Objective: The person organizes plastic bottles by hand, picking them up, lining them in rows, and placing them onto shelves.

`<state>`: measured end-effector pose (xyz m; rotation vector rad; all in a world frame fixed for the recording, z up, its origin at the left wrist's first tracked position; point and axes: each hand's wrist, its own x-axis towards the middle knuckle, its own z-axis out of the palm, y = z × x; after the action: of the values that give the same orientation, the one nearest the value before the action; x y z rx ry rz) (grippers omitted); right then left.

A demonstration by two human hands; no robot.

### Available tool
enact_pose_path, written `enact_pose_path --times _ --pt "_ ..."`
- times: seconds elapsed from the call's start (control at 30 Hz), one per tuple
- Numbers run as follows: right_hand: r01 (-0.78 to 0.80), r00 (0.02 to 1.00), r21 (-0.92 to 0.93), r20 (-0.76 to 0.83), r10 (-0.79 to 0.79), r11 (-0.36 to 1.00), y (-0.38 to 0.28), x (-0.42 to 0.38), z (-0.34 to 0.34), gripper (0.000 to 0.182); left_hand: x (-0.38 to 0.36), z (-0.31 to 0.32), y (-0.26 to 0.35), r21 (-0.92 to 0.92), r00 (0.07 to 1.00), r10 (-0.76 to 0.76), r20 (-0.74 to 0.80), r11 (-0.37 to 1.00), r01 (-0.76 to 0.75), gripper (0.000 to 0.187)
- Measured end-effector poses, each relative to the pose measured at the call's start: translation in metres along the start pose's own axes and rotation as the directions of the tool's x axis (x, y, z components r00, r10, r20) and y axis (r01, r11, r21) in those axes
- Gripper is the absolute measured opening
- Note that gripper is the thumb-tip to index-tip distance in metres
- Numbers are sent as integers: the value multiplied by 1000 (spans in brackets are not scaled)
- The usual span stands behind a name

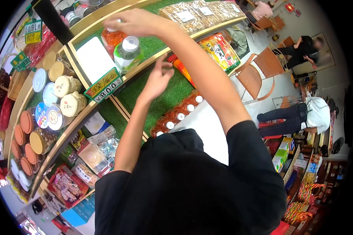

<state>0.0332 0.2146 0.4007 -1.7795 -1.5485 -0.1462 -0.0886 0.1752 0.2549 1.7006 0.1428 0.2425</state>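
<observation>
My right hand (135,22) reaches across to the upper shelf, its fingers closed on the white cap of a jar with orange-red contents (110,39). Right beside that jar stands a clear jar (128,55) with a green label and a pale lid. My left hand (160,78) is raised over the shelf's wooden front edge, fingers apart and holding nothing. Below it, on green turf matting, several red-filled bottles (176,113) with white caps stand in a row on the lower shelf.
A price sign (104,85) sits on the shelf edge. Lidded jars (55,98) fill the left shelves; bagged dry goods (196,15) lie at the top. Rattan chairs (259,70) stand on the right. One person (298,115) bends over there; another person (302,51) is farther back.
</observation>
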Motion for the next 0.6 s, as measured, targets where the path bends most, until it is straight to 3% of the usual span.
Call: enact_pose_path --times 0.03,0.17,0.23,0.27,0.37,0.47,0.6 --pt "48 984 -150 176 -21 988 4 3 2 42 7 0 10 -39 999 15 -30 999 -16 69" --pt "9 979 -94 206 11 996 21 -6 -14 43 15 1 21 -122 994 54 -90 990 -64 74" --pt "-174 978 -116 97 186 978 40 -18 -16 42 13 0 24 -147 996 32 -84 988 -44 75" --pt "-178 977 -120 97 190 977 52 -25 -18 42 13 0 26 -166 997 10 -83 986 -24 77" --pt "-222 974 165 2 225 961 79 -55 -31 40 14 1 34 -262 995 -9 -102 965 -18 83" --pt "-310 947 144 -33 318 940 104 -91 -25 33 21 2 34 -414 989 -25 -147 910 -39 87" --pt "-337 902 347 -147 406 875 77 -141 -25 33 19 6 31 -409 988 38 -150 907 -97 83"
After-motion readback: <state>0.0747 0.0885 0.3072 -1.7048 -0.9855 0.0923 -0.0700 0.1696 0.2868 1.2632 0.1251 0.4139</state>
